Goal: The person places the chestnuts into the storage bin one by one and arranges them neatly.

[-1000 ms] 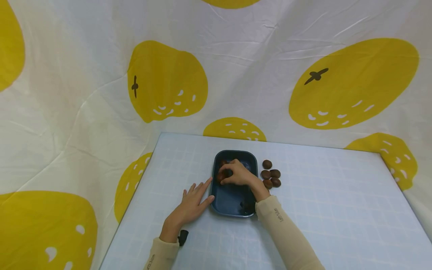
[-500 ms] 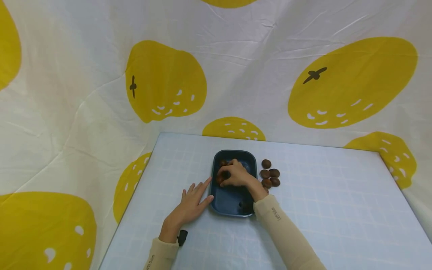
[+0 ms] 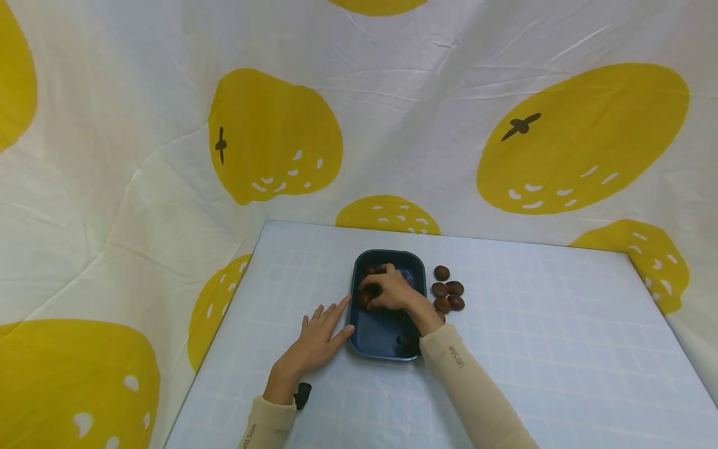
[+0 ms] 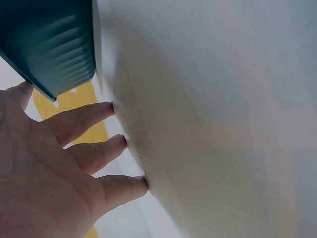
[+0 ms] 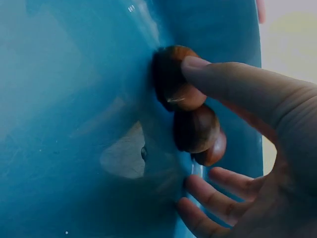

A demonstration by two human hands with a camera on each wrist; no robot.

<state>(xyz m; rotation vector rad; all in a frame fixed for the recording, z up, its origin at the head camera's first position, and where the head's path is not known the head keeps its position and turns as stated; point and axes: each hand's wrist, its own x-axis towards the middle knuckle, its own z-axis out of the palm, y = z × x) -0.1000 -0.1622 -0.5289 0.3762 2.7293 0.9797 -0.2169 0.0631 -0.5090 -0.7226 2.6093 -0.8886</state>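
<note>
My right hand (image 3: pixel 392 293) reaches into a dark blue tray (image 3: pixel 376 337) and holds a brown chestnut (image 5: pixel 185 82) between thumb and fingers by the left wall. Two more chestnuts (image 5: pixel 196 129) lie in line with it along that wall in the right wrist view. The other right fingertips (image 5: pixel 190 203) stay near the tray's wall. Outside the tray, my left hand (image 3: pixel 315 340) lies with fingers spread, its index fingertip and thumb at the tray's left side. In the left wrist view the left fingertips (image 4: pixel 136 184) rest on the table covering.
Several loose chestnuts (image 3: pixel 442 273) lie on the pale checked tabletop (image 3: pixel 538 324) just right of the tray; my right forearm partly covers the nearest. Behind the table's far edge hangs a white cloth (image 3: pixel 404 137) with yellow fruit prints.
The chestnut in my right hand has shifted slightly toward me along the tray's left wall. My left hand keeps its place beside the tray.
</note>
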